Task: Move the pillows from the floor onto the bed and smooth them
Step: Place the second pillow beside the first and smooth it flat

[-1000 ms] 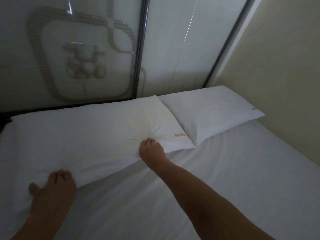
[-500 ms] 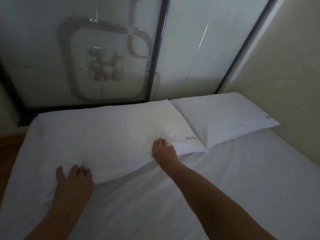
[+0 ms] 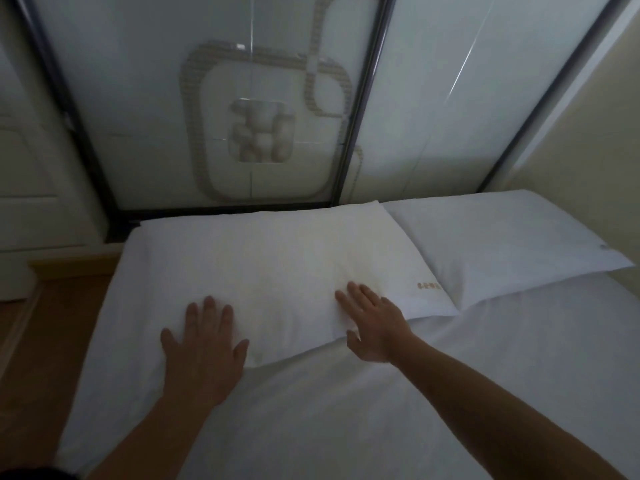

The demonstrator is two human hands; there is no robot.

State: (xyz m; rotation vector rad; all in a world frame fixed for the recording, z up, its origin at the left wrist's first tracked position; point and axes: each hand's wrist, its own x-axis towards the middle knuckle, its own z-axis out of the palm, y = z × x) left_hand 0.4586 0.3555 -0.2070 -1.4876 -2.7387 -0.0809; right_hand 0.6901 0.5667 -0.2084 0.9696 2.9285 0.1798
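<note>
Two white pillows lie side by side at the head of the bed point(image 3: 450, 393). The left pillow point(image 3: 277, 258) carries a small gold mark near its right corner. My left hand point(image 3: 204, 344) rests flat on its near left edge, fingers spread. My right hand point(image 3: 374, 323) lies flat on its near right part, palm down, holding nothing. The right pillow point(image 3: 495, 244) sits against the wall side, untouched by either hand.
A frosted glass sliding door point(image 3: 242, 116) with a dark frame stands right behind the bed head. A beige wall point(image 3: 595, 133) runs along the bed's right side. Wooden floor point(image 3: 59, 323) shows to the left of the bed.
Both hands have let go of the left pillow's near edge and now lie flat and open on top of it. The view has shifted left.
</note>
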